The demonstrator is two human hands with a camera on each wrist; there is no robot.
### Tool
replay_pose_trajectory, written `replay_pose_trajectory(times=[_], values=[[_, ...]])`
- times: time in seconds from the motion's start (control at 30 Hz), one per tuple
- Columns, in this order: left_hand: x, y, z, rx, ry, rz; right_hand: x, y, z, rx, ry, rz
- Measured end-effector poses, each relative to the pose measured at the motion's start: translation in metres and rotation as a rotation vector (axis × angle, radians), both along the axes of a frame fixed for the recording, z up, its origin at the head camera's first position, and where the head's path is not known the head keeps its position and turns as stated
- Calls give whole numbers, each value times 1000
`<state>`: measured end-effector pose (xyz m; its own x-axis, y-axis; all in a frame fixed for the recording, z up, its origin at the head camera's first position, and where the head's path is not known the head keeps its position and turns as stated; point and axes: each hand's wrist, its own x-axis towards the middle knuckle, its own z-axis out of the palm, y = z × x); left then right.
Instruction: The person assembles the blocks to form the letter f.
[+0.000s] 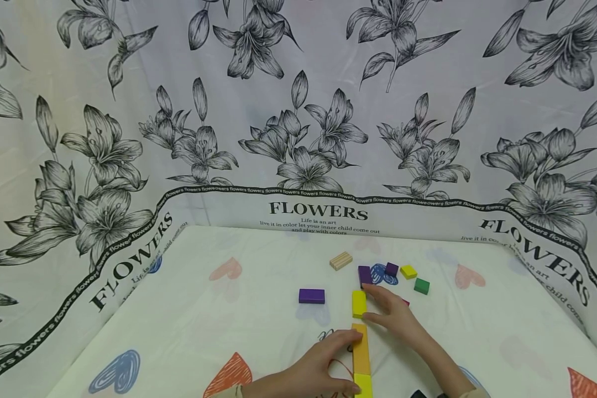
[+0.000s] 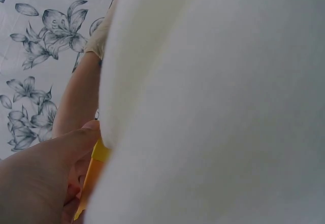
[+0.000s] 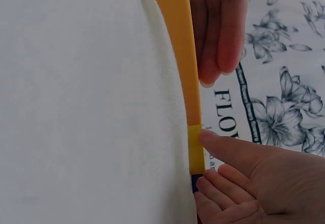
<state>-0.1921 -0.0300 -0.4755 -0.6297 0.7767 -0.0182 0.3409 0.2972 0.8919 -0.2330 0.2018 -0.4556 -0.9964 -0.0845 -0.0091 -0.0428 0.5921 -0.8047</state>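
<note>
A row of blocks runs away from me in the head view: a yellow block [image 1: 362,384] nearest, a long orange block [image 1: 360,354], a second yellow block [image 1: 359,303], then an upright-looking purple block [image 1: 364,273]. My left hand [image 1: 318,362] lies along the row's left side, index fingertip touching the orange block and thumb by the nearest yellow one. My right hand [image 1: 395,316] comes from the right; thumb and index finger hold the farther yellow block near its ends. In the right wrist view the right thumb [image 3: 228,148] meets that block's edge.
A purple block [image 1: 311,296] lies left of the row. Farther back are a plain wood block bundle [image 1: 340,260], a small dark purple block [image 1: 391,269], a small yellow block [image 1: 408,271] and a green block [image 1: 422,286]. A red piece [image 1: 406,302] shows behind the right hand.
</note>
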Motion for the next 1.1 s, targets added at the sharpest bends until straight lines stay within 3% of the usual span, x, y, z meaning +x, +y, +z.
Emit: replay_pose_trajectory(times=[0.37,0.7,1.1], values=[[0,0,-2,-7,-5,-1,0,2,-2,15,17,5],[0,0,0,-10,22,-9,-3,6,-5,-28,11,7],[1,-1,0,-17,-8,0,-3,5,-1,-78,15,26]])
